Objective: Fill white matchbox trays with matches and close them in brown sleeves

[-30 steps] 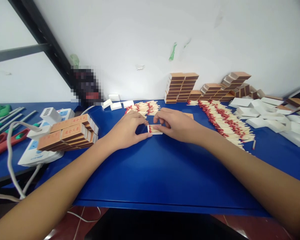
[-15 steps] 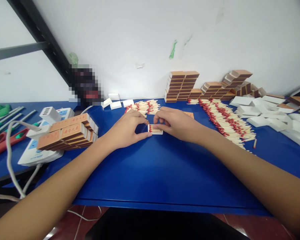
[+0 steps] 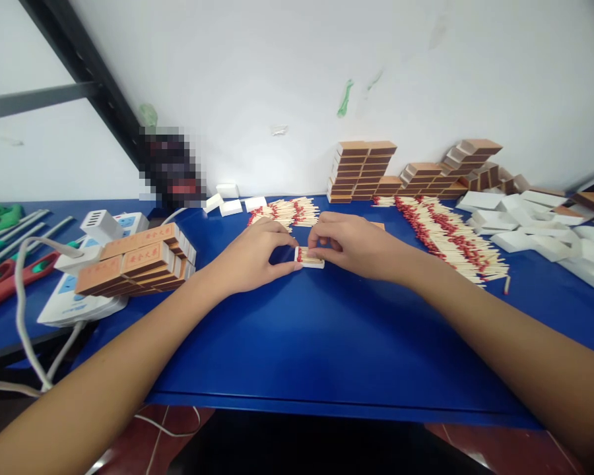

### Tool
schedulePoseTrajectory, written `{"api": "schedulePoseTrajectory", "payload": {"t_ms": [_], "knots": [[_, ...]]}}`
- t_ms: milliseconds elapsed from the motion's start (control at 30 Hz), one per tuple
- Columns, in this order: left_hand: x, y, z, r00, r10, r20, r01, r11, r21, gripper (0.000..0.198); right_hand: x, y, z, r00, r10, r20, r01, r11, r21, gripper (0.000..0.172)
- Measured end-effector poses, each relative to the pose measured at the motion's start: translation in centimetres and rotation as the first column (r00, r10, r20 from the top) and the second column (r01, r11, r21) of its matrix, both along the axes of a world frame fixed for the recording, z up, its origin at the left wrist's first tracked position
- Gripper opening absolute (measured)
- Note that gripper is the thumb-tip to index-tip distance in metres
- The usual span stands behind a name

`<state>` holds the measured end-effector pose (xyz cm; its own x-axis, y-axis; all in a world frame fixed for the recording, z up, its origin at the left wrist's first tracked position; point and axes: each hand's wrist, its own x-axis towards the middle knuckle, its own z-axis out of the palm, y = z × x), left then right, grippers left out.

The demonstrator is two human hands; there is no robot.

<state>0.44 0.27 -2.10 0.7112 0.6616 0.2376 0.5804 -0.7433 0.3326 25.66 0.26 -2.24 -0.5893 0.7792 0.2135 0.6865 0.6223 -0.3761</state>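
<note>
A small white matchbox tray [image 3: 311,258] filled with red-tipped matches rests on the blue table [image 3: 297,343] between my hands. My left hand [image 3: 251,256] pinches the tray's left end with thumb and forefinger. My right hand [image 3: 352,243] is curled over its right side, fingertips pressing on the matches inside. A brown matchbox sleeve [image 3: 379,226] lies just behind my right hand, mostly hidden. A small heap of loose matches [image 3: 290,210] lies just beyond my hands.
A stack of brown matchboxes [image 3: 138,260] sits at the left on a white power strip [image 3: 79,290] with cables. Red and green tools [image 3: 4,260] lie far left. Matchbox stacks [image 3: 361,170] line the wall. A long match row [image 3: 450,241] and white trays [image 3: 544,231] fill the right.
Hardly anything has moved. My right fingers have shifted slightly over the matches in the tray; my left hand keeps its pinch on the tray's end.
</note>
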Motion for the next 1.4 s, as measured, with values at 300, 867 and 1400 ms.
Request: {"api": "schedulePoseTrajectory", "payload": {"t_ms": [300,867,1400], "knots": [[0.1,0.0,0.0,1.0,-0.002,-0.003,0.002,1.0,0.007,0.024,0.1,0.3,-0.5,0.998,0.06,-0.015,-0.06,0.998,0.021,0.015],[0.1,0.1,-0.2,1.0,-0.003,0.002,0.003,1.0,0.013,0.026,0.4,-0.4,1.3,0.997,0.068,0.02,-0.067,0.996,-0.055,0.015],[0.0,0.0,-0.4,1.0,-0.006,0.015,0.006,0.998,0.058,0.028,-0.3,-0.1,0.2,0.999,0.018,-0.05,-0.022,0.997,-0.069,0.013]]}}
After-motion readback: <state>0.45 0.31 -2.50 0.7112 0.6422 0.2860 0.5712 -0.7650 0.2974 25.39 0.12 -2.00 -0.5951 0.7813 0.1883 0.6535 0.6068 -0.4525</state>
